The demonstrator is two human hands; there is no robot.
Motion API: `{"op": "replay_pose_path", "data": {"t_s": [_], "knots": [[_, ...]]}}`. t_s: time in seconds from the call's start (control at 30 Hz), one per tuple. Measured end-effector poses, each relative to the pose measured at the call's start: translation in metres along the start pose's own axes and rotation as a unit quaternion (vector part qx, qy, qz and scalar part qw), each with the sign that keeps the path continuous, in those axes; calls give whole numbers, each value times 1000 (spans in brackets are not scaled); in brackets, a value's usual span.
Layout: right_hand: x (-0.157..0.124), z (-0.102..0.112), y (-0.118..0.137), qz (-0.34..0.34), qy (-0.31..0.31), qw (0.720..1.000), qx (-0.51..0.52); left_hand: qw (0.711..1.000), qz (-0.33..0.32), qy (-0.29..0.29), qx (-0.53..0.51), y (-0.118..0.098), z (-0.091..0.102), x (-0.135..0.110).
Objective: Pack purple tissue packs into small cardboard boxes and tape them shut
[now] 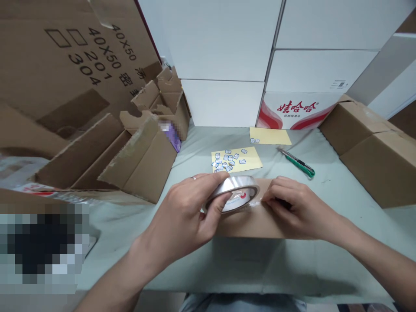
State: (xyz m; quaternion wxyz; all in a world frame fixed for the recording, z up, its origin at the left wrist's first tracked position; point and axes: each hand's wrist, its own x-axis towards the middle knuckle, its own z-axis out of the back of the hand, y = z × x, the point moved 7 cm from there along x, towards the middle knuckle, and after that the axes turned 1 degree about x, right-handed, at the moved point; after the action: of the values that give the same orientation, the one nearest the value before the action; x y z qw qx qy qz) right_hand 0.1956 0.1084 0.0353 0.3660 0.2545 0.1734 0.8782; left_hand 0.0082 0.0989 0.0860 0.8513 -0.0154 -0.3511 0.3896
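Note:
My left hand (191, 208) grips a roll of clear tape (234, 184), thumb inside the ring and fingers over its outer side. The roll is tilted just above a brown cardboard box (243, 225) lying in front of me. From the roll, a shiny strip of clear tape (256, 203) reaches the fingertips of my right hand (294, 206). Those fingers are curled and pinched at the box's top, close to the strip; the exact grip is partly hidden. Both hands cover parts of the box.
Behind the box lie a yellow card with several small stickers (250, 160), another yellow card (273, 136) and a green utility knife (297, 164). Open cardboard boxes (143, 160) stand left, a closed carton (380, 160) right. White boxes (224, 104) form a wall at the back.

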Motion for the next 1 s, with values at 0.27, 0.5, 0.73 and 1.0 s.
{"op": "replay_pose_path", "data": {"t_s": [0.27,0.5,0.73,1.0], "knots": [[0,-3,-3,-12,24,1000,2,999,3,42,-24,0,-1,2],[2,-6,-2,-8,34,999,-14,999,-31,32,-2,-7,-3,6],[2,-10,2,0,43,998,-54,998,-32,48,11,-3,0,7],[-8,-8,-1,15,14,999,-50,990,112,-60,-52,26,10,-17]]}}
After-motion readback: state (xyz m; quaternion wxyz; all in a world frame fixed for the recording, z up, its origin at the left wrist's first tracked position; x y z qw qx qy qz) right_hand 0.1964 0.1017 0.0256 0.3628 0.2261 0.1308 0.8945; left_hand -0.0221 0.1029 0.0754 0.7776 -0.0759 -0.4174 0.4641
